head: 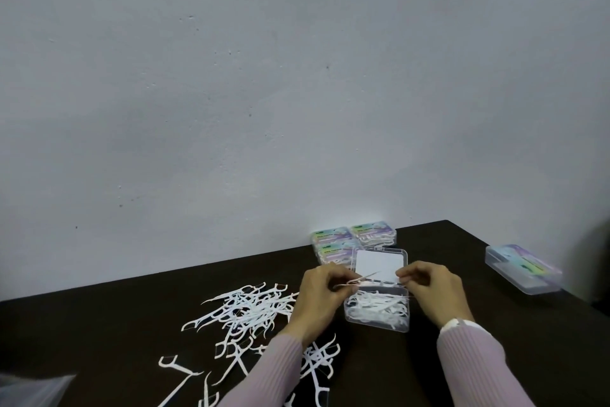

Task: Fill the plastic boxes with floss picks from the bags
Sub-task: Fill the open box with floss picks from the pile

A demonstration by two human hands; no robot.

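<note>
Scattered white plastic floss picks (251, 317) cover the near left of the dark brown table (495, 373), with the corner of a clear plastic bag (33, 390) at the bottom left edge. Past them, a person in pale pink ribbed sleeves (468, 363) works over an open clear plastic box (376, 311), already holding a tangle of picks, its hinged lid (379, 261) raised behind.

The left hand (317, 294) has its fingers curled, pinching a single floss pick (359, 279) above the box's left rim. The right hand (425, 281) is also curled, its fingertips (401, 274) closed at the box's far right edge; whether they pinch the lid or a pick, the frame does not show.

The risks appear modest: the box looks light, so a nudge from either wrist could slide or tip it and spill the contents; the hooked picks could snag one another and drag extras out; an overfilled box may keep the lid from closing.

Farther back, three closed boxes with colourful labels (353, 238) sit together against the grey wall (297, 76), and another closed labelled box (525, 268) lies well apart at the far right.
</note>
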